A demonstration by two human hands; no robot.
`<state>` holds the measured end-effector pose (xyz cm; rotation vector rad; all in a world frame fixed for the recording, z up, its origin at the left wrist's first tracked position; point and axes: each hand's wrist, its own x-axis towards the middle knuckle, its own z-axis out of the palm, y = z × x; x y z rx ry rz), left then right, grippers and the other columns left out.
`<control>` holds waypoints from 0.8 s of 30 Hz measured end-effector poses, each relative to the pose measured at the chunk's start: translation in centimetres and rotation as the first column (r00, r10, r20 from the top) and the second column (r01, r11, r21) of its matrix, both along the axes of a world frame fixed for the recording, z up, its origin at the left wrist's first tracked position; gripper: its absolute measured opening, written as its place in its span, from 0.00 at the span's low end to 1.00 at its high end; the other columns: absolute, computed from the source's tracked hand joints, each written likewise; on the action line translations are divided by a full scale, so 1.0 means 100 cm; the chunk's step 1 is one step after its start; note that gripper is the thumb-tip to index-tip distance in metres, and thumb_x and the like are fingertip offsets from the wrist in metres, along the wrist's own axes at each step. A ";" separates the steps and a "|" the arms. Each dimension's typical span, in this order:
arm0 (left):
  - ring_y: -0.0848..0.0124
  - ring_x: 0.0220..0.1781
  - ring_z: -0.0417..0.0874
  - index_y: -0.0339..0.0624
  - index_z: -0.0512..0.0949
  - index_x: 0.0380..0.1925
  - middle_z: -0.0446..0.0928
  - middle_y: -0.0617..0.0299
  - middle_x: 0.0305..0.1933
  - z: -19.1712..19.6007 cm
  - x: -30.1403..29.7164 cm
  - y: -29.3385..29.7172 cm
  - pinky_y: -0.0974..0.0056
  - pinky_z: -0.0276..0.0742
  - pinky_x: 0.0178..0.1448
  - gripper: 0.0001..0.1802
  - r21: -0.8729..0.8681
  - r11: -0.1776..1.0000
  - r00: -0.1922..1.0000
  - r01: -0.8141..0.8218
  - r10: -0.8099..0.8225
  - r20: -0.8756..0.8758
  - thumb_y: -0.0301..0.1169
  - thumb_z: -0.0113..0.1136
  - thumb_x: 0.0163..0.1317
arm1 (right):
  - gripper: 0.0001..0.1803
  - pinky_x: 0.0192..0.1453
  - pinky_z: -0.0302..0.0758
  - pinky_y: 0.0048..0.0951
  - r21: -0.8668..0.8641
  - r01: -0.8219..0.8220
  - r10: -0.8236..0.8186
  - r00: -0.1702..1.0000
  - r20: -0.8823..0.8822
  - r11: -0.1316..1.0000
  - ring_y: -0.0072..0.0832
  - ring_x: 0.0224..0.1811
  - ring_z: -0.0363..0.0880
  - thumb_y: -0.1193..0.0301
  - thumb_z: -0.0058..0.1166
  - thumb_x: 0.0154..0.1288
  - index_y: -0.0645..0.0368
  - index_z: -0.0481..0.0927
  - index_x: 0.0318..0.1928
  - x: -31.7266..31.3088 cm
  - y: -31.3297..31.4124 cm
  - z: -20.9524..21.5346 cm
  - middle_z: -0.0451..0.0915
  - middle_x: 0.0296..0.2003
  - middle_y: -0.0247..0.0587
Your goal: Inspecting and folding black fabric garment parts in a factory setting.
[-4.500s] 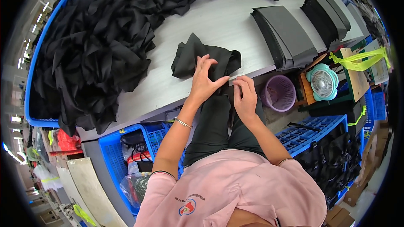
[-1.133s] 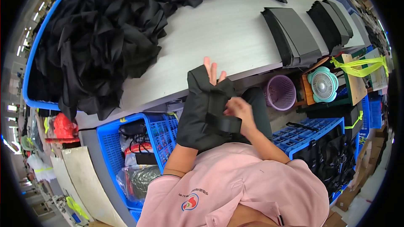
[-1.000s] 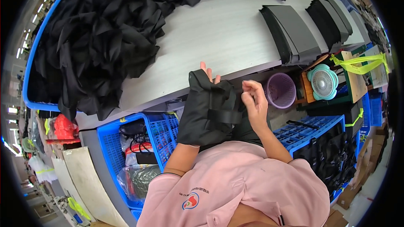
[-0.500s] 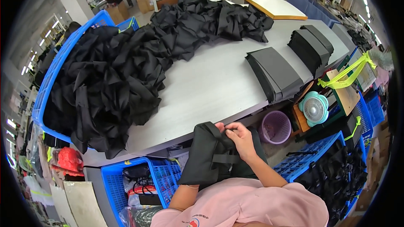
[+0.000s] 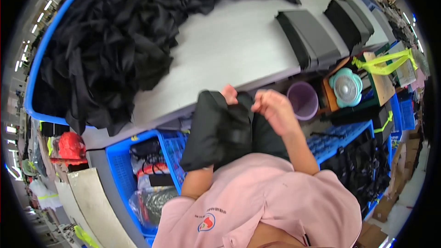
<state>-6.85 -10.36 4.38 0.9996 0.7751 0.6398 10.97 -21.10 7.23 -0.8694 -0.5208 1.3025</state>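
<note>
A black fabric piece (image 5: pixel 216 131), pouch-like, lies over my lap and covers most of my left forearm. Only the fingertips of my left hand (image 5: pixel 229 94) show past its upper edge, closed together at the cloth. To the right, my right hand (image 5: pixel 278 110) is raised off the fabric, its fingers curled in a pinch. Whatever may be between those fingers is too small or blurred to make out. Against the table's left side rests a heap of black fabric pieces (image 5: pixel 115 41), partly inside a blue crate (image 5: pixel 43 55).
Stacks of flat black pieces (image 5: pixel 314 36) stand on the grey table (image 5: pixel 220 41) at the right. A purple bin (image 5: pixel 303 101) and a turquoise fan (image 5: pixel 345 87) are below. Blue baskets flank me, one with packages (image 5: pixel 115 160), one with black straps (image 5: pixel 340 142).
My right hand has pulled away from the fabric toward the right, leaving a gap between the hands. The view has tilted downward, so the table sits higher.
</note>
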 end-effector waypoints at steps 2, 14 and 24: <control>0.59 0.76 0.63 0.36 0.63 0.71 0.64 0.50 0.74 -0.002 -0.006 -0.001 0.61 0.63 0.75 0.32 -0.296 0.950 0.934 -0.098 0.190 0.302 0.47 0.45 0.76 | 0.10 0.51 0.79 0.30 0.009 0.126 -0.126 0.985 0.116 0.992 0.26 0.39 0.82 0.68 0.52 0.73 0.62 0.78 0.47 0.005 0.000 0.008 0.80 0.36 0.36; 0.58 0.69 0.73 0.35 0.65 0.68 0.69 0.48 0.69 -0.022 0.004 -0.023 0.58 0.72 0.68 0.29 0.215 0.976 0.986 0.048 -0.081 0.148 0.43 0.49 0.74 | 0.15 0.45 0.78 0.37 0.469 0.040 -0.461 -0.130 0.878 0.882 0.38 0.41 0.82 0.75 0.70 0.46 0.55 0.81 0.36 -0.052 0.006 -0.022 0.82 0.43 0.40; 0.55 0.66 0.74 0.38 0.67 0.66 0.71 0.46 0.66 -0.012 -0.022 -0.030 0.55 0.72 0.66 0.27 -0.301 0.954 0.961 -0.008 0.090 0.262 0.42 0.47 0.74 | 0.08 0.49 0.71 0.22 -0.075 -0.096 0.113 0.955 0.274 0.993 0.16 0.43 0.75 0.67 0.55 0.74 0.58 0.79 0.41 -0.004 -0.021 -0.013 0.79 0.38 0.29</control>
